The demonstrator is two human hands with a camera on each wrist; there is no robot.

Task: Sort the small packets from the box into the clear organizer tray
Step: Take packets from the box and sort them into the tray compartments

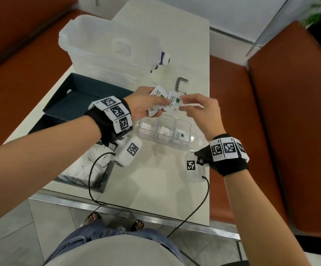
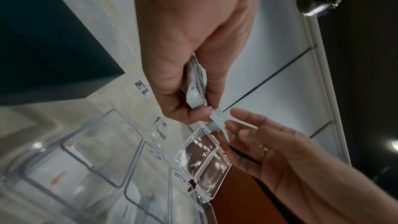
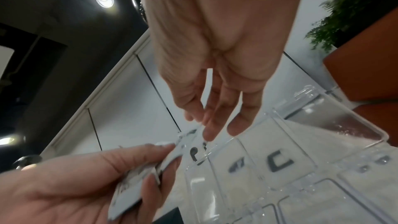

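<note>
Orange benches flank your pale surface (image 1: 155, 179). Your left hand (image 1: 146, 104) grips a fan of Stevia packets (image 1: 158, 100) above the clear organizer tray (image 1: 189, 143), while your right hand (image 1: 204, 112), fingers loosely spread, reaches the foremost packet. Another packet (image 1: 179, 134) lies in the tray's right compartment; the dark box (image 1: 106, 175) sits to your left.

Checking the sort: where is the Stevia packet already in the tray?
Head view: the Stevia packet lies in the clear organizer tray's near-right compartment, below both hands.
</note>
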